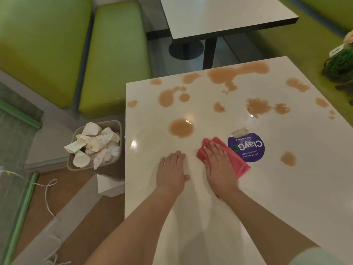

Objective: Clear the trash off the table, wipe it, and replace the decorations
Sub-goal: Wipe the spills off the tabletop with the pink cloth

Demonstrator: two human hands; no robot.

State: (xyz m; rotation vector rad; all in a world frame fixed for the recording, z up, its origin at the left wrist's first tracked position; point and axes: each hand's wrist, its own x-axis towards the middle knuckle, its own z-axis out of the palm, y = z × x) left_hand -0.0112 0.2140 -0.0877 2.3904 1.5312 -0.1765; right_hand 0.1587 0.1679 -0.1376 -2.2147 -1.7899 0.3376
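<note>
1. Trash: judged cleared. No cups or napkins left on the white table (191, 197); crumpled paper cups and napkins (93, 144) piled in the bin (73, 165) standing just beside the table's left edge.
2. Wiping: under way, barely begun by the look of it. Right hand (219, 169) laid flat, fingers straight, pressing the pink cloth (240, 161) onto the tabletop near the middle, cloth partly over the purple round sticker (254, 150). Nothing curled or pinched.
3. Left hand (172, 169) spread flat on the bare tabletop just beside the right, holding nothing, seemingly bracing.
4. Still to wipe: brown spills (181, 128) scattered over the far half and right side of the table, the nearest puddle just beyond the cloth, the largest at the far edge, one more to the right of the sticker.
5. Near part of the table, around the forearms: no stains visible, only glare.
6. Decorations: not yet replaced. A green plant-like item (340, 64) resting on the green seat off the table's far right corner, probably the decoration; too cut off to be sure.
</note>
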